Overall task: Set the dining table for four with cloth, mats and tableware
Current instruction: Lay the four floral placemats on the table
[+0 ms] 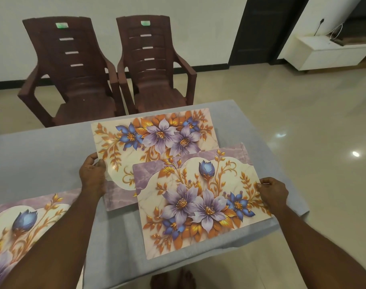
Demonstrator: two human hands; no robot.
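Observation:
A grey cloth (40, 163) covers the table. Three floral mats with purple and blue flowers lie on it. The far mat (157, 132) sits near the table's back edge, and my left hand (93, 176) pinches its left edge. The near mat (200, 201) overlaps the far mat's lower right part, and my right hand (273, 192) holds its right edge. A third mat (25, 224) lies at the lower left, partly under my left forearm and cut off by the frame.
Two brown plastic chairs (77, 76) (155, 65) stand behind the table's far edge. The table's right edge drops to a glossy tiled floor (303, 122). A white low cabinet (328, 53) stands at the far right beside a dark door. My bare feet (173, 278) show below the table.

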